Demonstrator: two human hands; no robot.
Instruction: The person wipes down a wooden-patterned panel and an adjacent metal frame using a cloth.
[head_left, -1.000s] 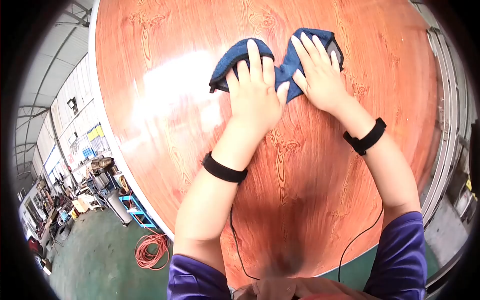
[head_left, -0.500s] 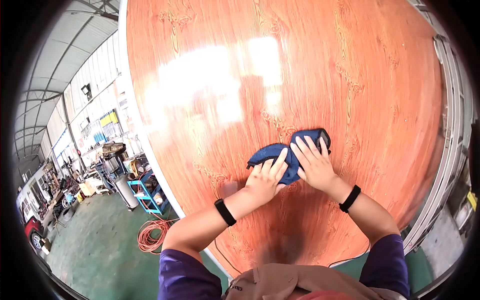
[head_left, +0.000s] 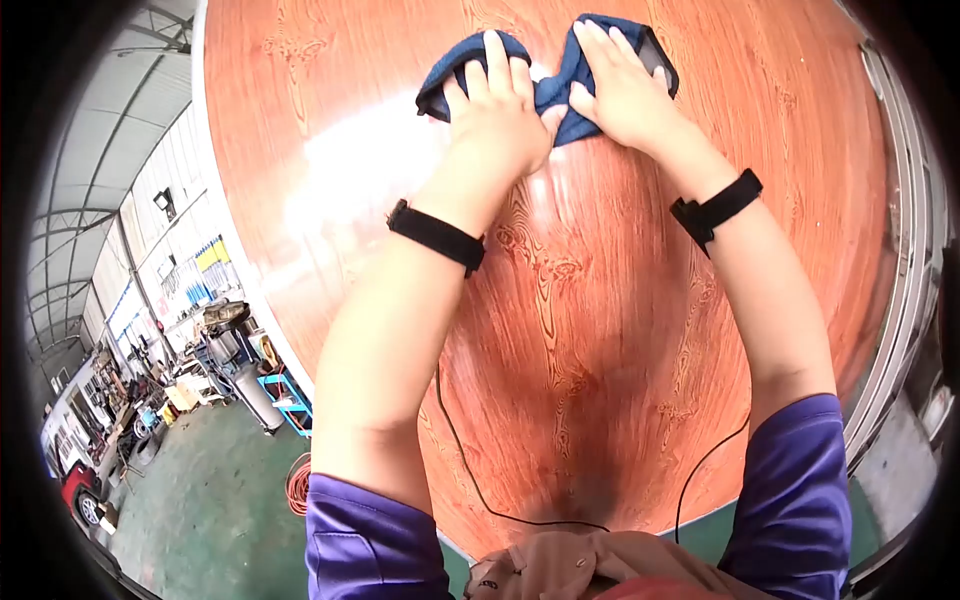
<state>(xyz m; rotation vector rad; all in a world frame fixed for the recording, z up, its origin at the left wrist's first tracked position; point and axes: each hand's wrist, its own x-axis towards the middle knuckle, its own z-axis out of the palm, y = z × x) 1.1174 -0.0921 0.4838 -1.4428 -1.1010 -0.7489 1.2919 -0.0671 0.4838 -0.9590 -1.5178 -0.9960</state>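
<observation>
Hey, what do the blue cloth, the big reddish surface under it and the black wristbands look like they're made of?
Blue cloth: matte fabric, perhaps microfibre, going by its soft folds and dark edging.
Reddish surface: glossy, wood-look; grain shows, with bright reflections, but real wood or printed laminate stays open.
Black wristbands: probably fabric, matte, since they show no shine.

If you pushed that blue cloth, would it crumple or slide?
The blue cloth is probably floppy: it bunches between the left hand and right hand. It might slide easily too, because the wood-patterned panel looks shiny.

Green floor (head_left: pixel 205 490), pale wall (head_left: pixel 187 172), ribbed roof (head_left: pixel 100 130)
</observation>
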